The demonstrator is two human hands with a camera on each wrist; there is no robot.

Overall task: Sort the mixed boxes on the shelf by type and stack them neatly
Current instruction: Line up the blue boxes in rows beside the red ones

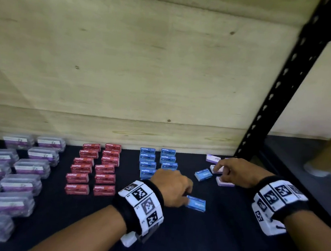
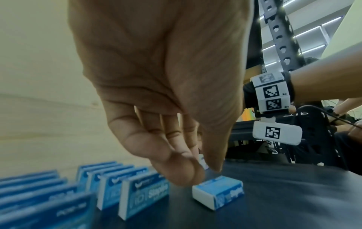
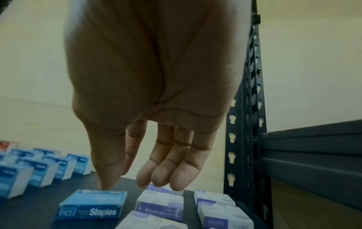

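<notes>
Most of the sorting looks done. Well to the left of both hands, clear cases [image 1: 25,163] fill the shelf [image 1: 220,240] end in rows, red boxes [image 1: 94,169] stand in two columns, and blue boxes [image 1: 157,161] stand in two shorter columns just beyond the left hand [image 1: 172,188]. What is left, as far as I can judge, is two loose blue boxes and a small cluster of lilac boxes [image 1: 219,170] under and around the right hand [image 1: 232,171].

The left hand reaches down with fingers bent, its fingertips [image 2: 188,175] at the near loose box [image 1: 196,203]. Whether they grip it or only touch its edge I cannot tell; the wrist view shows thumb and fingers close over it with the box lying flat on the shelf.

The right hand hangs relaxed, fingers straight and holding nothing, over the lilac boxes. The far loose box [image 3: 92,204] lies just to its left, under the thumb, tilted out of line with the columns.

Likely remaining: stand both loose boxes in the blue columns, then line up the lilac ones.
</notes>
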